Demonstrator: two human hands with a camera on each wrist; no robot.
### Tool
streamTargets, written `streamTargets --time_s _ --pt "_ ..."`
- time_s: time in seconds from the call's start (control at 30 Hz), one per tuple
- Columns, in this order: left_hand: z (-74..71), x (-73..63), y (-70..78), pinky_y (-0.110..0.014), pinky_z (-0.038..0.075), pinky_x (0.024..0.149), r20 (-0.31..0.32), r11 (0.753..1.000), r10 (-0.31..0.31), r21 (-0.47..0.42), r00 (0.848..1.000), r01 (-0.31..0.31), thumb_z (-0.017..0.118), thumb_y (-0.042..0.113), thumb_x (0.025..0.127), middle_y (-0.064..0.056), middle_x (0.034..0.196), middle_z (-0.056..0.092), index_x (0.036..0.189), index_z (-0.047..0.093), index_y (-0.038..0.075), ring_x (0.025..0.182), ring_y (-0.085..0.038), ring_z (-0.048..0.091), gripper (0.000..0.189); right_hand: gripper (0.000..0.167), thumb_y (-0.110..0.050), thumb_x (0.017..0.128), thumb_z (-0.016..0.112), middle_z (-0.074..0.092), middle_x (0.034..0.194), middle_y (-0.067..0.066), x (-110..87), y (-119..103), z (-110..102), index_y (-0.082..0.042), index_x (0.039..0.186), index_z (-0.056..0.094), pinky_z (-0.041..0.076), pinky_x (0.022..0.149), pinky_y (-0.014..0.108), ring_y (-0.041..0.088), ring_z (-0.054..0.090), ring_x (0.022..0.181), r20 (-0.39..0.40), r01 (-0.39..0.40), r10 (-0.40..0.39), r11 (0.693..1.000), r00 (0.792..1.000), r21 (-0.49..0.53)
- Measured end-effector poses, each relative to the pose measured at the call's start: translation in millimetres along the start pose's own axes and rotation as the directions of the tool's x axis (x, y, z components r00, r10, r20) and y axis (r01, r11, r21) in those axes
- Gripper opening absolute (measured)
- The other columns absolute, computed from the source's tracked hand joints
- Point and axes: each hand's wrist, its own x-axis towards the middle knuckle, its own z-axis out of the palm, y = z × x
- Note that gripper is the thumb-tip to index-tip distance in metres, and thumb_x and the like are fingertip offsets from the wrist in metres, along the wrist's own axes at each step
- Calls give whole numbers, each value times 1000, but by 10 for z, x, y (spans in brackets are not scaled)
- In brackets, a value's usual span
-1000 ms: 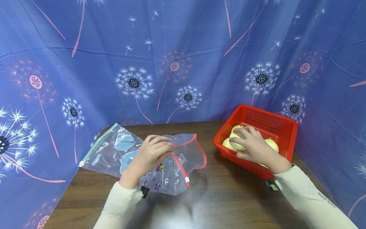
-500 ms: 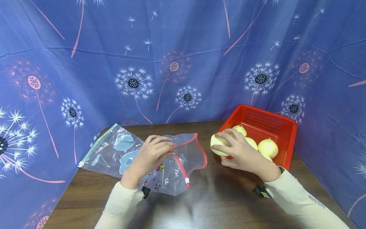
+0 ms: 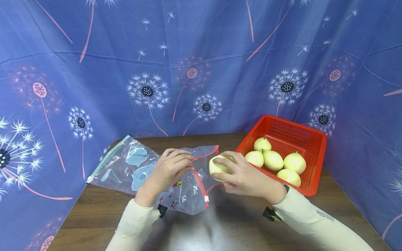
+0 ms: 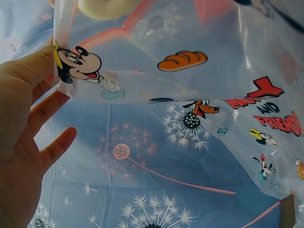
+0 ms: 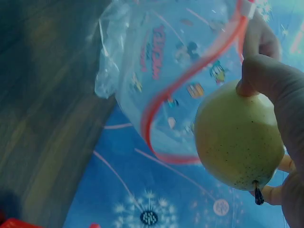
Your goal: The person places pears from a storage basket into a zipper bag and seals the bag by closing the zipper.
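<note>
My left hand (image 3: 169,169) holds the edge of a clear zip bag (image 3: 190,193) with a red zip strip, a white slider and cartoon prints. In the left wrist view the thumb and fingers are at the bag's (image 4: 156,85) edge. A pale yellow pear (image 3: 218,169) is gripped in my right hand (image 3: 248,177), right at the bag's open mouth. The right wrist view shows this pear (image 5: 240,137) with its dark stem pointing down, and the red rim (image 5: 156,107) of the mouth gaping beside it.
A red plastic basket (image 3: 318,164) stands on the right, holding several pears (image 3: 273,160). Another clear bag (image 3: 113,169) with a green strip and blue prints lies flat at the left. A blue dandelion-print cloth (image 3: 201,80) hangs behind the wooden table (image 3: 232,223).
My right hand has lifted a pear out of the basket and carried it left to the bag's mouth. The left hand has stayed almost still on the bag.
</note>
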Motion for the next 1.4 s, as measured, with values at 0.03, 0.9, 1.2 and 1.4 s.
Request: streamTargets --time_s 0.03,0.9,1.2,1.4 --pt "1 2 0 -44 48 88 0 1000 -1 -3 1000 1 84 7 76 -3 98 74 87 67 10 104 -24 67 20 34 -11 77 56 58 122 13 15 -8 22 -18 109 67 49 80 52 43 53 109 4 12 -12 1000 1000 -2" --pt "-16 10 27 -44 48 93 42 999 4 -38 999 -2 85 9 76 1 99 73 90 69 12 109 -20 65 22 28 -13 72 82 58 125 3 -5 -5 340 -24 94 67 45 89 39 24 51 110 334 90 -121 990 935 107" --pt "-60 15 48 -46 46 95 45 998 2 -68 999 1 80 12 83 1 99 74 87 68 13 110 -20 65 13 34 -22 72 85 59 124 1 25 -41 296 -28 102 71 43 83 39 24 50 110 441 49 -51 999 896 17" --pt "-65 23 45 -50 46 94 13 998 14 -62 1000 -14 82 10 80 1 97 74 85 67 13 107 -20 67 17 38 -27 71 87 58 125 1 23 -55 276 -30 106 71 43 81 40 24 51 110 423 50 -41 999 905 -9"
